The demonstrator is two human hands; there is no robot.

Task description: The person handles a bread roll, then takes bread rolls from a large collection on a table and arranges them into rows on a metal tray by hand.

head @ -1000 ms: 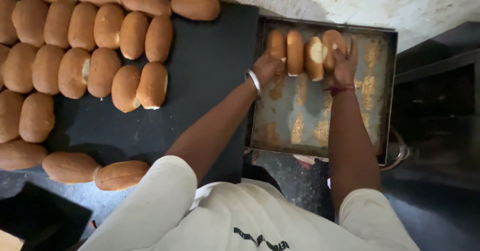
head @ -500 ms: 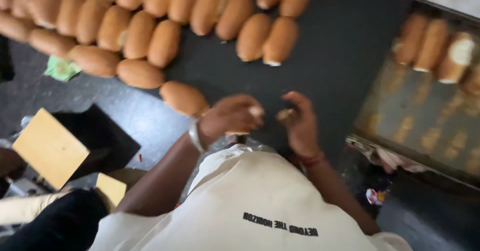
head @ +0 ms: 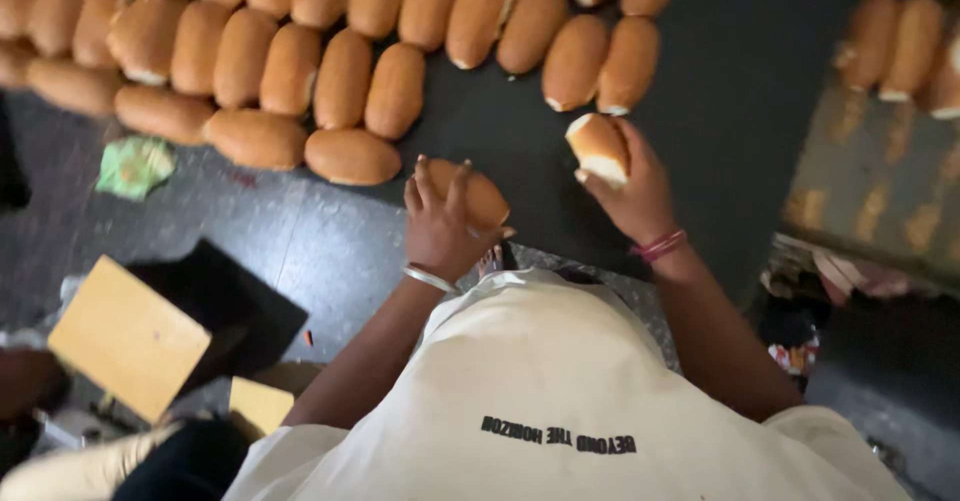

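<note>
Golden-brown oblong bread rolls are the business here — one roll (head: pixel 470 193) lies under the left hand (head: pixel 440 226), whose fingers spread over its top and close on it, just below the big batch of rolls (head: pixel 340 51) laid in rows. A second roll (head: pixel 598 147), its pale cut end showing, sits in the grip of the right hand (head: pixel 635 191), lifted a little off the surface and just below the right end of the batch. Both hands are full, so the step in hand looks like picking rolls off the near edge of the batch.

To my eye the next move calls for carrying both rolls clear without knocking the nearest row — and for a place to set them down; the worn metal baking tray (head: pixel 880 191), well to the right of the batch, already holds a few rolls along its far side.

The batch lies on a dark flat sheet (head: pixel 740 81) spread over a grey speckled floor (head: pixel 320 251). Left of the batch's near edge lies a crumpled green scrap (head: pixel 135 166); below that, a tan cardboard piece (head: pixel 130 336).
</note>
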